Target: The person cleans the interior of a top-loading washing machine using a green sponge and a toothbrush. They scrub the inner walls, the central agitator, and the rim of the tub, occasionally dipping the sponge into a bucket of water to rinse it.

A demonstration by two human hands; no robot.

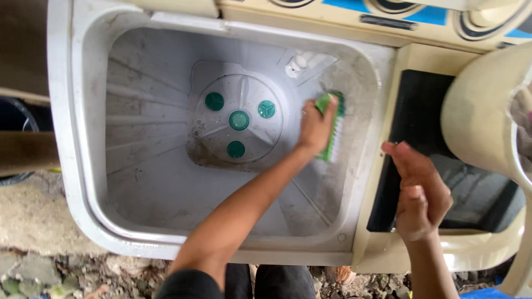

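Green bristles mark the scrub brush (332, 127), gripped in the closed fingers (327, 113) of the left hand (315, 130) and pressed against the grimy right wall inside the white wash tub (77, 138). The left arm reaches down into the tub from the near rim. On the tub floor sits a round agitator plate (239, 119) with four green caps. The right hand (421, 194) rests at the edge of the dark spinner opening (413, 105), fingers loosely curled; it seems to hold nothing, though the palm is hidden. A cream lid (482, 111) stands open at the right.
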